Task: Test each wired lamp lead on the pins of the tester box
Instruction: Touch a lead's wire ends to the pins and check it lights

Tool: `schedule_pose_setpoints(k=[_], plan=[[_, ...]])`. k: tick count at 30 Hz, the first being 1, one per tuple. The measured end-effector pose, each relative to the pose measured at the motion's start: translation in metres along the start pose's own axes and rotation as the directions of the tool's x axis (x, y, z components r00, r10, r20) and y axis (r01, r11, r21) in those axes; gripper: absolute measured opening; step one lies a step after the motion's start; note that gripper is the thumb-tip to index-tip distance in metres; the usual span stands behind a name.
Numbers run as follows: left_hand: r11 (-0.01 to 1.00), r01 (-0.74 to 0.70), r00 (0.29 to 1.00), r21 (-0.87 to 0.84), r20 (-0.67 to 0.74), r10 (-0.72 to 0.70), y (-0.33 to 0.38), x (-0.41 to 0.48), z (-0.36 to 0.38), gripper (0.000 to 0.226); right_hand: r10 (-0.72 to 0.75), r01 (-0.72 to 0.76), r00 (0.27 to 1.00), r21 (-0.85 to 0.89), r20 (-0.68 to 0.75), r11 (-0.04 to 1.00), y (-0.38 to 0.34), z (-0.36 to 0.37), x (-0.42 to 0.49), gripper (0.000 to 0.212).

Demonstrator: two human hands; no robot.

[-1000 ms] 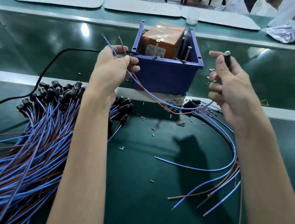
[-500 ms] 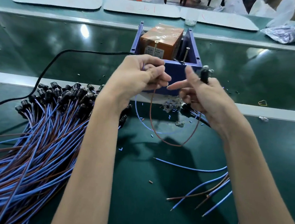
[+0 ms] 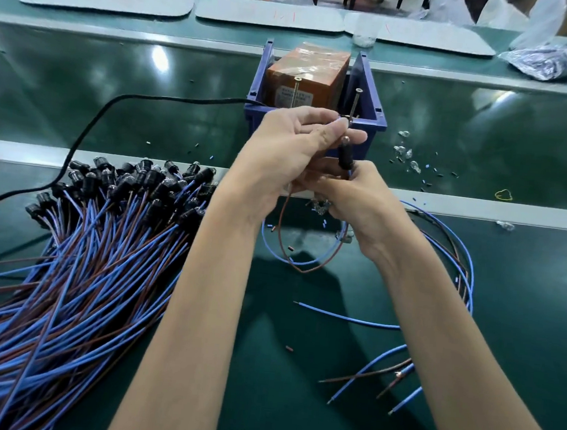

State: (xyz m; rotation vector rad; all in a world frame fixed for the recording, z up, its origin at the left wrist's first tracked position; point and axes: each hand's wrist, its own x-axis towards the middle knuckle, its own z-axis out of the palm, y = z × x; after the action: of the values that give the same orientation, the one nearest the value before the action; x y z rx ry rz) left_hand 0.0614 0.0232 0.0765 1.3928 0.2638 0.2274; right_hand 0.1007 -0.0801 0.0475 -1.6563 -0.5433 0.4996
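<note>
The tester box (image 3: 374,120) is a blue bin holding an orange block, with two upright metal pins (image 3: 355,101) rising from it. My left hand (image 3: 291,147) pinches the bare wire ends of one lamp lead against the right pin's base. Just below it my right hand (image 3: 356,193) grips that lead's black lamp holder (image 3: 344,156), bulb end up. The lead's blue and brown wires (image 3: 292,260) hang in a loop under both hands.
A big pile of lamp leads (image 3: 77,248) lies left, black holders toward the belt rail. A few leads (image 3: 442,263) lie right. A black cable (image 3: 95,119) runs to the box. Loose small bulbs (image 3: 405,155) and wire scraps sit right of the box.
Both hands came together in front of the box. The left hand moved right to the right-hand pin with the wire ends; the right hand moved left and down under it.
</note>
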Motion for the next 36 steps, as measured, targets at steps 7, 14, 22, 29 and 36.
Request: schedule_pose_setpoints(k=[7,14,22,29,36], plan=[[0.988,0.005,0.999,0.157,0.050,-0.013,-0.004,0.001,-0.014,0.016,-0.014,0.017,0.999,0.080,-0.043,0.997,-0.007,-0.006,0.000,0.030],[0.961,-0.101,0.985,0.256,-0.113,0.134,-0.001,0.001,-0.017,0.011,-0.026,0.032,0.998,0.085,-0.060,0.996,-0.011,-0.008,-0.002,0.015],[0.935,-0.072,0.924,0.347,-0.330,0.194,-0.003,0.006,-0.037,0.011,0.049,-0.022,0.982,0.146,-0.181,0.989,-0.013,-0.036,0.003,0.019],[0.894,-0.043,0.857,0.445,-0.443,0.262,-0.007,0.007,-0.043,0.014,0.035,0.004,0.961,0.138,-0.275,0.990,-0.007,-0.054,0.009,0.016],[0.899,-0.032,0.834,0.437,-0.484,0.266,-0.010,0.010,-0.033,0.015,0.041,0.012,0.944,0.157,-0.327,0.988,-0.005,-0.061,0.012,0.024]])
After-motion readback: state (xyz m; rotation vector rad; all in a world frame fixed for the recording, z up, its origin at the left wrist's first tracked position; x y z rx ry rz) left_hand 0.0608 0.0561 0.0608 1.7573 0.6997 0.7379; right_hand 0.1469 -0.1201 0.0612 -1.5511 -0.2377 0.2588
